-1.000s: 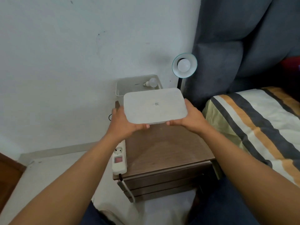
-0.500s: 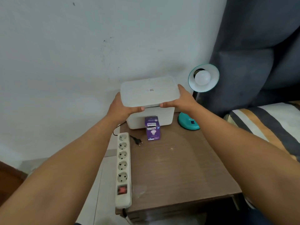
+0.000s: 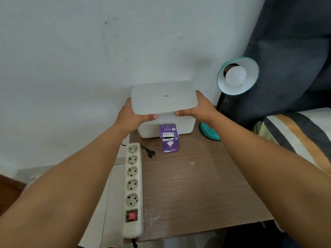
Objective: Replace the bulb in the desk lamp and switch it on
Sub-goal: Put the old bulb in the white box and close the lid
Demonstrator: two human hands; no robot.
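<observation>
A teal desk lamp [image 3: 237, 76] stands at the back right of the wooden nightstand [image 3: 193, 185], with a white bulb [image 3: 236, 75] in its shade and its base [image 3: 208, 133] partly behind my right arm. Its black plug [image 3: 151, 153] lies loose beside the white power strip [image 3: 132, 187]. A purple bulb carton [image 3: 168, 138], flap open, stands in front of a white storage box [image 3: 166, 126]. My left hand [image 3: 133, 117] and right hand [image 3: 198, 107] hold the box's white lid [image 3: 163, 97] by its ends, on or just above the box.
A white wall rises behind the nightstand. To the right are a dark grey padded headboard [image 3: 293, 56] and a striped bed cover [image 3: 297, 135]. The strip's red switch [image 3: 131, 215] sits near the nightstand's front left edge.
The lid has gone from held up near me, with the box open and a bulb inside, back over the box. My view has shifted closer and lower.
</observation>
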